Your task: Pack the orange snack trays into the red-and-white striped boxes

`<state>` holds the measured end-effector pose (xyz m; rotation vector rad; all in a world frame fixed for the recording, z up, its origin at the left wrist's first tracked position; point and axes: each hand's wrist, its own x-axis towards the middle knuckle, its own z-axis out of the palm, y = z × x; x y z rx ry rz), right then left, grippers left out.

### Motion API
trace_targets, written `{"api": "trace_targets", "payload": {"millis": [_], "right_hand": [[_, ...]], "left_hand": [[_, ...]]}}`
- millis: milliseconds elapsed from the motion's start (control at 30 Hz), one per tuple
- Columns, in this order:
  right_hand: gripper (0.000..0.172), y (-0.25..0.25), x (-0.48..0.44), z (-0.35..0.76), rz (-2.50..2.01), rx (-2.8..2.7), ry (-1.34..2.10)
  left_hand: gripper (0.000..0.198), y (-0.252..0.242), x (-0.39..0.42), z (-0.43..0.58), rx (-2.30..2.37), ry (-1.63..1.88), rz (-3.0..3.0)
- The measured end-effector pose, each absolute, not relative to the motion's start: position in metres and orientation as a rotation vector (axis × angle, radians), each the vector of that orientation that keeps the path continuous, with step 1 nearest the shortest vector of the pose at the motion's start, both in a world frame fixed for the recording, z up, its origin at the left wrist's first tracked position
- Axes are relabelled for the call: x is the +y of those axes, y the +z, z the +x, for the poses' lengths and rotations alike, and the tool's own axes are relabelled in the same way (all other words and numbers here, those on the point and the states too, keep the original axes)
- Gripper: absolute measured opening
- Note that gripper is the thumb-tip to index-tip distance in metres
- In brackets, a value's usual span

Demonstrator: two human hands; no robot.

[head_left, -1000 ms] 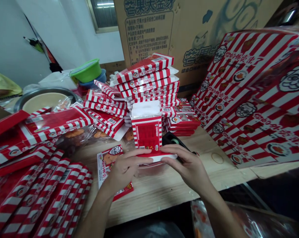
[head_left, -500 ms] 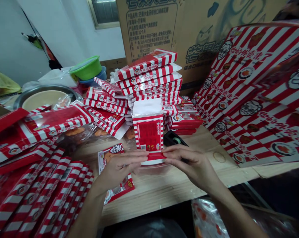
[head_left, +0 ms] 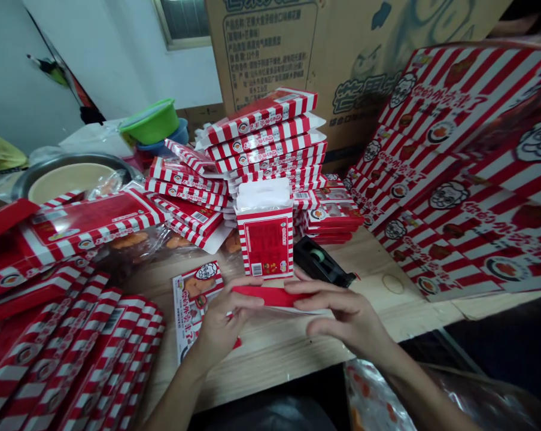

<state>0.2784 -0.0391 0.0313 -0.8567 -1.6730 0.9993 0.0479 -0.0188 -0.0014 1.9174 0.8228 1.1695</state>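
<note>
Both hands are at the near end of one striped carton, which rises between them at the middle of the counter with its red printed panel and barcode towards the camera. The far end of the carton is open, its white flaps standing apart and untucked. At the near end a red flap is folded out flat and is not closed into the body. The left hand has its grip pressed together on the left end of this flap, thumb above and fingers below. The right hand lays its outstretched fingers along the right end; its thumb is hidden, so it cannot be told whether that grip pinches or merely rests. In my judgement this carton is formed into a sleeve but sealed at neither end, and no tape shows on it; whether it is filled cannot be seen. A black tape dispenser sits just behind the right hand, untouched. A flat printed pack lies on the counter partly under the left hand. As to the batch, a stack of closed cartons stands behind the carton in hand, while a large spread of flat, unformed cartons lies at the left. Clear bags of orange snacks lie near them. On that showing, a good part is finished and a good part is left.
</note>
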Motion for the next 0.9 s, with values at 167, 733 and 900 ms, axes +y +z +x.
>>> {"api": "trace_targets", "payload": {"millis": [167, 733, 900], "right_hand": [[0.026, 0.017, -0.055, 0.272, -0.949, -1.778, 0.757], [0.052, -0.05, -0.029, 0.392, -1.578, -1.268, 1.118], [0.054, -0.085, -0.042, 0.385, -1.632, -1.127, 0.967]], "left_hand": [[0.017, 0.0, -0.019, 0.05, 0.842, 1.218, 1.906], [0.011, 0.006, -0.025, 0.064, 0.958, 1.31, 1.995], [0.015, 0.013, -0.026, 0.064, 0.948, 1.238, 2.101]]}}
